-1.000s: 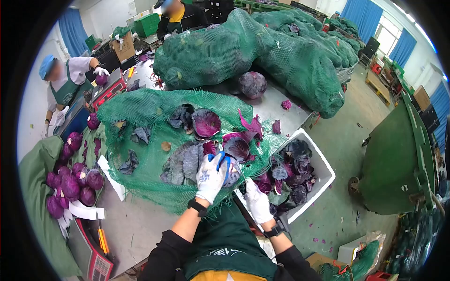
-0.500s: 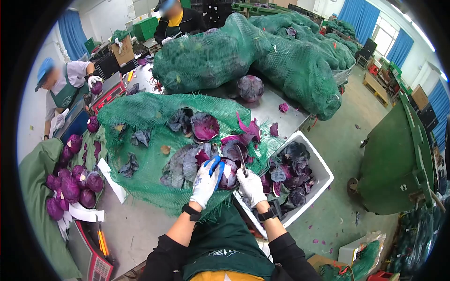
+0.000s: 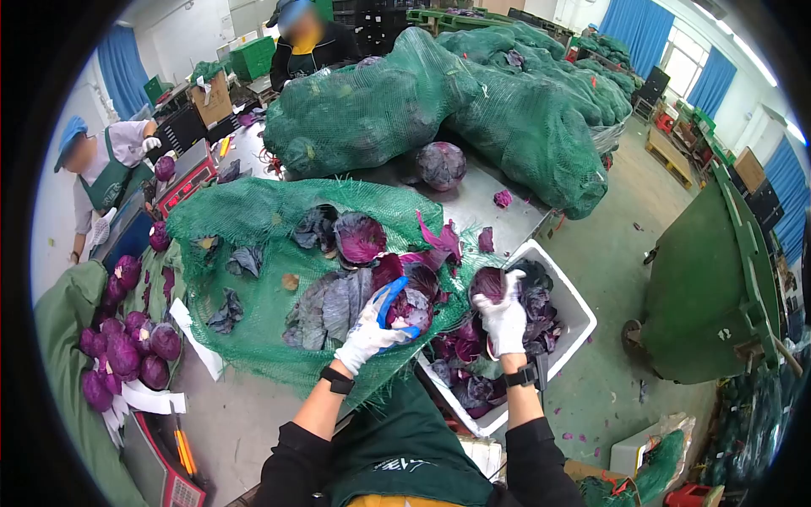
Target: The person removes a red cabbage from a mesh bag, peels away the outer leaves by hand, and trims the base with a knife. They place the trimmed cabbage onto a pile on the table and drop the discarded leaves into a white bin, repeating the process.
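Note:
My left hand [image 3: 376,334], in a white glove with blue fingertips, is wrapped round a purple cabbage [image 3: 411,309] above the green net [image 3: 262,296]. My right hand [image 3: 504,323], in a white glove, grips a loose purple outer leaf [image 3: 487,286] over the left side of the white foam box [image 3: 577,319]. Dark trimmed leaves [image 3: 467,342] lie in that box. Grey-purple leaves [image 3: 325,308] and a cupped purple leaf [image 3: 360,237] rest on the net, left of and behind the cabbage. No knife blade can be made out clearly.
Stuffed green net sacks [image 3: 363,110] and a whole cabbage [image 3: 441,166] are at the back of the table. Peeled cabbages [image 3: 122,355] are piled on the left. Two co-workers [image 3: 110,169] stand beyond. A large green bin [image 3: 710,279] is on the right.
My right hand has moved right, from beside the cabbage to over the box, now with a leaf in it. The knife blade seen beside the cabbage no longer shows there. The left co-worker's hand left a cabbage.

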Demonstrator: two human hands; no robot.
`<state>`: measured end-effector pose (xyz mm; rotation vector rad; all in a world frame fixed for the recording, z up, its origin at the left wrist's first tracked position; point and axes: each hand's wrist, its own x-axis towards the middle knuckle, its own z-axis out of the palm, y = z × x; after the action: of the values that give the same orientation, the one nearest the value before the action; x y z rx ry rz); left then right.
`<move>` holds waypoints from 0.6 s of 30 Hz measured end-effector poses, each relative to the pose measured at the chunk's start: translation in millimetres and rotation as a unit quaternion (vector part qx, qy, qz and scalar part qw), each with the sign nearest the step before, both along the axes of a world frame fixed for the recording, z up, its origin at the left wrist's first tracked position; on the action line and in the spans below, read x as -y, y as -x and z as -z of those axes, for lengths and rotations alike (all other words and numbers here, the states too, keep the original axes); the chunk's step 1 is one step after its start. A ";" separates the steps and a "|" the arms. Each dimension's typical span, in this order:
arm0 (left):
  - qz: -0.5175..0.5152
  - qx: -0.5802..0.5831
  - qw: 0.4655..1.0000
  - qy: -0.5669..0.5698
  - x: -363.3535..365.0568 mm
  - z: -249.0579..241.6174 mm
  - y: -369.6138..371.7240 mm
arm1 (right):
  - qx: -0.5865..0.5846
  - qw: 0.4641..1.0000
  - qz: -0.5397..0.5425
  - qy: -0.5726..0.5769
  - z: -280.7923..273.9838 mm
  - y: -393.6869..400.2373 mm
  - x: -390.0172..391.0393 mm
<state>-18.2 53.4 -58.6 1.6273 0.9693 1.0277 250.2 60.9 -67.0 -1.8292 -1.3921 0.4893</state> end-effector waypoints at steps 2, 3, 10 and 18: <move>0.008 -0.036 0.999 -0.020 4.2 -12.9 -3.6 | 0.075 0.990 -0.120 0.008 -36.6 32.0 23.8; 0.016 -0.073 0.996 -0.043 5.5 -15.6 -5.2 | 0.083 0.980 -0.174 0.040 -42.5 51.2 31.8; 0.080 -0.042 0.994 -0.053 20.5 -8.4 8.9 | 0.052 0.993 -0.043 -0.102 31.8 53.2 -6.3; 0.075 0.154 0.957 0.233 55.4 -28.8 8.2 | -0.058 0.983 -0.170 0.022 -26.5 49.1 22.8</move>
<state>-26.4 -2.0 -29.8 1.0944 0.7893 0.8382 201.1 38.1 -40.5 -1.5721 -1.6303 0.7938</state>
